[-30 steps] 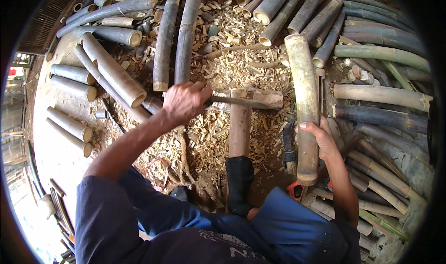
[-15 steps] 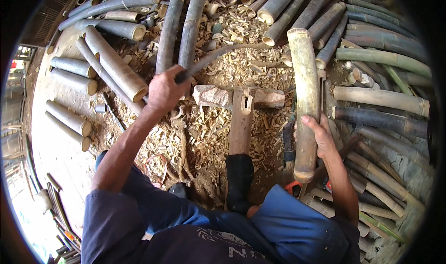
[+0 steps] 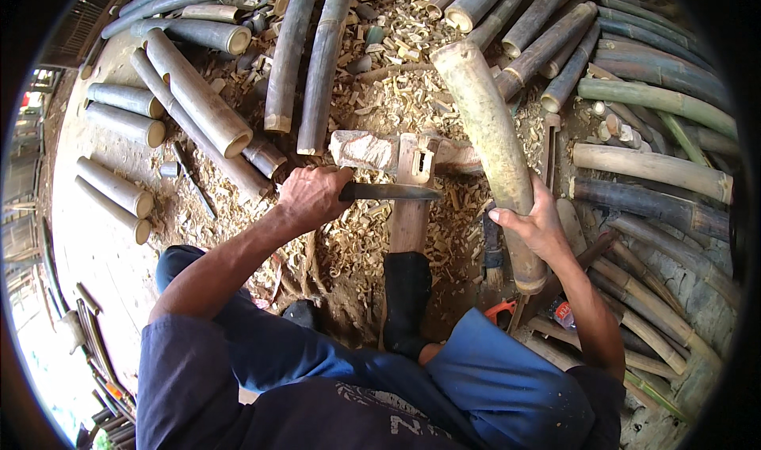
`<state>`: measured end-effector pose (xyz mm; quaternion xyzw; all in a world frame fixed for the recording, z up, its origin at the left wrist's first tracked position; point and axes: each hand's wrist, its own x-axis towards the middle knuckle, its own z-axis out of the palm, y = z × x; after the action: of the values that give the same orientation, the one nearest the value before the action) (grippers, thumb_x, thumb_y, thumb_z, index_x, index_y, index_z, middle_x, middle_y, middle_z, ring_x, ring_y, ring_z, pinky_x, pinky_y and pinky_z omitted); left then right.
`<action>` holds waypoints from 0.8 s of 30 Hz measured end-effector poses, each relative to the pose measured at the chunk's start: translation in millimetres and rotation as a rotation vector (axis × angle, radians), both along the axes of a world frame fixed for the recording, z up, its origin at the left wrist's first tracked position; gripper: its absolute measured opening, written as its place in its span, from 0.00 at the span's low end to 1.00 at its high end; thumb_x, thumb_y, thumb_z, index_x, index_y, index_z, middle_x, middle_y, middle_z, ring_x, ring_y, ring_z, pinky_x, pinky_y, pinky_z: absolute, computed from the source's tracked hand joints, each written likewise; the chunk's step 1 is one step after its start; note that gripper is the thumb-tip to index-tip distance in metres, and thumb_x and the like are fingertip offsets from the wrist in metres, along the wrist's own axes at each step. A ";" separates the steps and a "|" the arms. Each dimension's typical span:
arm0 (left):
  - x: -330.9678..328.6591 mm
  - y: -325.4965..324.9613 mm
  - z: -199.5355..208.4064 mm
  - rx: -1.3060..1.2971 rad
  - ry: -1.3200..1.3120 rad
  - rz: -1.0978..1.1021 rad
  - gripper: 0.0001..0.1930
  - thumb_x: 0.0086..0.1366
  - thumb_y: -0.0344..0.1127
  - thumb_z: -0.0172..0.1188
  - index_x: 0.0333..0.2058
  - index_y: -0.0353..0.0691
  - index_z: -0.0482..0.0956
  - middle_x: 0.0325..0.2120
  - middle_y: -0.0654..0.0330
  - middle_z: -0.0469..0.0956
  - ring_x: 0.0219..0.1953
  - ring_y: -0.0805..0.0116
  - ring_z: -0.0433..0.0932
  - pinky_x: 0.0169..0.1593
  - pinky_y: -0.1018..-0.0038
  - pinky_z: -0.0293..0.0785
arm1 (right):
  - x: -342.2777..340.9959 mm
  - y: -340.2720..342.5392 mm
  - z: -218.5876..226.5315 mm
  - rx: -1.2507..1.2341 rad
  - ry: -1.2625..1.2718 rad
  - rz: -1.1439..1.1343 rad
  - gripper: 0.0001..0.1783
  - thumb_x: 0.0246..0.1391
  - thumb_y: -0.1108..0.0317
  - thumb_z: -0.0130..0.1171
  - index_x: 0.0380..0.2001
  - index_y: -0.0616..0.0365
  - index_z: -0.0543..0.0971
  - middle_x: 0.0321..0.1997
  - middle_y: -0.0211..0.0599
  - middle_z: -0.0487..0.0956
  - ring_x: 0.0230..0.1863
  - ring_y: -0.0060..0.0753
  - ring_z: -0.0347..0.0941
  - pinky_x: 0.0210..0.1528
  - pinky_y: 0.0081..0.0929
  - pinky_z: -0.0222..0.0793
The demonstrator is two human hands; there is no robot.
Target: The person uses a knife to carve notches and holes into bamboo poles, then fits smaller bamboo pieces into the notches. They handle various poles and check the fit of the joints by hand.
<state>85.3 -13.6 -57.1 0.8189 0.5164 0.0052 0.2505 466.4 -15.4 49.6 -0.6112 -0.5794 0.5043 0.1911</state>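
My left hand [image 3: 311, 198] is closed round the dark handle of a long knife [image 3: 390, 192]. Its blade points right, passing over an upright-looking bamboo piece with a slot [image 3: 410, 224]. My right hand [image 3: 536, 222] grips a thick pale bamboo tube [image 3: 485, 121] near its lower end, thumb across the front. The tube leans, its far end toward the left, and the blade is apart from it. Behind the knife, a rough wooden block [image 3: 365, 150] lies crosswise against the slotted piece. A dark-covered foot [image 3: 407, 295] is at that piece's near end.
Wood shavings [image 3: 333, 252] cover the ground around the block. Cut bamboo lengths [image 3: 198, 93] lie at the left, far side and right [image 3: 650, 169]. Near my right hand are a brush [image 3: 493, 256], an orange handle [image 3: 500, 312] and a plastic bottle [image 3: 561, 314].
My left hand has come nearer and slightly right, and the knife has swung from pointing up and right to level. The tube's far end has tipped left.
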 end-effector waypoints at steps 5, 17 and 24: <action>4.3 0.1 8.3 -0.041 0.025 0.004 0.12 0.62 0.41 0.66 0.36 0.40 0.78 0.30 0.53 0.84 0.32 0.51 0.85 0.36 0.54 0.80 | 2.2 -2.0 -8.2 0.073 -0.020 0.046 0.45 0.46 0.62 0.76 0.63 0.70 0.67 0.56 0.47 0.78 0.57 0.38 0.75 0.62 0.35 0.69; 4.8 3.1 13.6 -0.039 0.048 0.000 0.10 0.68 0.41 0.62 0.34 0.40 0.80 0.27 0.54 0.84 0.27 0.54 0.85 0.32 0.56 0.80 | -4.4 -7.1 4.9 0.118 -0.305 0.244 0.42 0.44 0.62 0.76 0.59 0.69 0.68 0.48 0.58 0.80 0.52 0.47 0.80 0.57 0.40 0.73; 3.4 1.1 14.1 -0.042 0.060 -0.001 0.12 0.67 0.44 0.63 0.36 0.41 0.80 0.28 0.53 0.85 0.28 0.53 0.86 0.34 0.55 0.81 | -16.4 -1.9 21.9 0.124 -0.421 0.356 0.43 0.44 0.63 0.76 0.59 0.72 0.67 0.46 0.63 0.81 0.49 0.54 0.82 0.53 0.43 0.75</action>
<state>88.7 -12.5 -43.0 0.8133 0.5235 -0.0304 0.2522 450.1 -17.3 71.5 -0.5782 -0.7344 0.3553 0.0121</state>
